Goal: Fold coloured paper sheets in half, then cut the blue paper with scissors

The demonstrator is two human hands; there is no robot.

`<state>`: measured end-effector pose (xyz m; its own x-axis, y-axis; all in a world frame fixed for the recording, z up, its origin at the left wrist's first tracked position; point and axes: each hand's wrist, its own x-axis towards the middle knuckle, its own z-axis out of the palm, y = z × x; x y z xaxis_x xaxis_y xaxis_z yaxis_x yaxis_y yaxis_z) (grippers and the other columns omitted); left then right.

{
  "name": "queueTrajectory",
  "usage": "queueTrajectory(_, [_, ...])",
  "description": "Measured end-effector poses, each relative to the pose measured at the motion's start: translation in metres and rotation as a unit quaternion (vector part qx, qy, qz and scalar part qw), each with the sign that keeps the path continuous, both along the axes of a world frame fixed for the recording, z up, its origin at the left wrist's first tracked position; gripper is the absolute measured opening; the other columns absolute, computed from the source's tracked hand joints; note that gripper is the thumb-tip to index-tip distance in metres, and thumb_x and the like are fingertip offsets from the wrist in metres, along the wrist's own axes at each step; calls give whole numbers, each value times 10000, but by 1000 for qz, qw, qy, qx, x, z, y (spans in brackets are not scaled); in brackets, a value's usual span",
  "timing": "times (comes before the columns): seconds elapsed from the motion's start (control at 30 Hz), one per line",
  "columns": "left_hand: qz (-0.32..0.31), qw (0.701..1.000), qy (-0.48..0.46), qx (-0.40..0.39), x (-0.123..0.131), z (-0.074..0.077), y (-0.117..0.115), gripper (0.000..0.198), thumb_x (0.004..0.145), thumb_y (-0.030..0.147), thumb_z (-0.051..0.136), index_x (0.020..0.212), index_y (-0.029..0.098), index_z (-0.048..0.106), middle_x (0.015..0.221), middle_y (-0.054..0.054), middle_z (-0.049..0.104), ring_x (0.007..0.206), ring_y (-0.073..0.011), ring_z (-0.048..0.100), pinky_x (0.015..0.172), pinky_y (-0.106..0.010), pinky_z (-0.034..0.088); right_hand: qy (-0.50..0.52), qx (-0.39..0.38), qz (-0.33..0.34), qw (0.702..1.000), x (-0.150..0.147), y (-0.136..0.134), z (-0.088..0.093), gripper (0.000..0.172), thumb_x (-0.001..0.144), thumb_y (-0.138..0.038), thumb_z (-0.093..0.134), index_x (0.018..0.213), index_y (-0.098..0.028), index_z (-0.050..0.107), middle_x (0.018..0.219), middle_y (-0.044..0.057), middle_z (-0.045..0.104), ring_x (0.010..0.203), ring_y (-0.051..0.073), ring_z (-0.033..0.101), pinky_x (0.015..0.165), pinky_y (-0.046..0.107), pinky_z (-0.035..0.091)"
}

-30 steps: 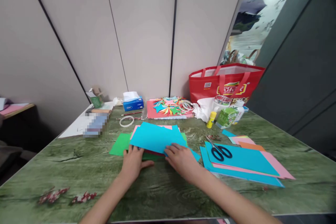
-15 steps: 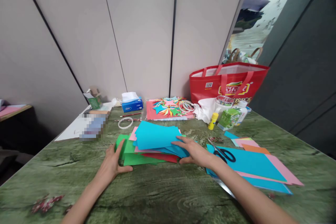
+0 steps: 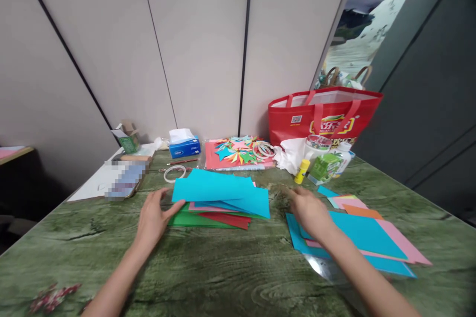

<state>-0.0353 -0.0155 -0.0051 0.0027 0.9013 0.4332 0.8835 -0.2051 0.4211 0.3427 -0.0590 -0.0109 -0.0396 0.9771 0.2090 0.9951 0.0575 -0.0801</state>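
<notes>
A loose stack of coloured paper lies mid-table, with blue sheets (image 3: 219, 190) on top, pink and red (image 3: 230, 220) below and green paper (image 3: 186, 218) at the bottom. At the stack's left edge is my left hand (image 3: 152, 215), thumb and fingers apart, the thumb by the corner of the blue paper. My right hand (image 3: 310, 210) is over the left end of a second pile of blue and pink paper (image 3: 364, 233). Its fingers are curled and blurred, and whatever they hold, if anything, is hidden. The black scissors are not visible now.
Behind the stack are a tape roll (image 3: 174, 174), a blue tissue box (image 3: 185, 147) and a packet of paper stars (image 3: 238, 153). At the right back stand a glue stick (image 3: 302, 171), a green box (image 3: 324, 168), jars and a red bag (image 3: 293, 126). A phone (image 3: 128, 178) lies left.
My right hand has left the stack and moved right to the second pile, where the scissors were visible. The top blue sheets have shifted and spread out. My left hand has moved slightly left.
</notes>
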Motion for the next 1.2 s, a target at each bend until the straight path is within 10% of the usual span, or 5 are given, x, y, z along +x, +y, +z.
queueTrajectory(0.37, [4,989,-148,-11,17,-5,18,568,549,467,673,1013,148,600,848,-67,615,679,-213,583,683,-367,481,-81,-72,-137,985,30,-39,-28,315,732,-42,406,921,-161,627,763,132,652,675,250,647,544,307,420])
queueTrajectory(0.53, [-2,968,-250,-9,16,-5,20,580,467,419,729,969,155,608,807,-44,640,615,-177,567,651,-354,489,139,28,-138,980,36,-27,-21,376,743,-125,432,1093,-179,557,800,117,666,727,261,645,598,348,466])
queueTrajectory(0.77, [-16,892,-446,-74,15,-7,31,669,357,314,798,961,131,577,808,-38,636,603,-154,598,628,-344,508,695,29,49,716,-12,16,1,604,639,-383,683,1167,-180,473,910,68,668,804,196,624,742,355,491])
queueTrajectory(1.03, [-49,875,-477,-65,14,-21,29,674,436,323,787,1046,151,558,1015,-103,629,698,-172,621,681,-367,524,459,64,70,884,-62,49,-27,317,677,-290,613,965,-193,522,945,70,656,912,241,609,817,381,448])
queueTrajectory(1.2, [-58,882,-463,-68,13,-22,28,718,456,334,783,1105,154,536,1067,-115,623,759,-189,624,741,-388,514,374,40,115,919,-71,39,-38,345,707,-291,583,1037,-210,523,1021,65,645,963,238,590,834,368,441])
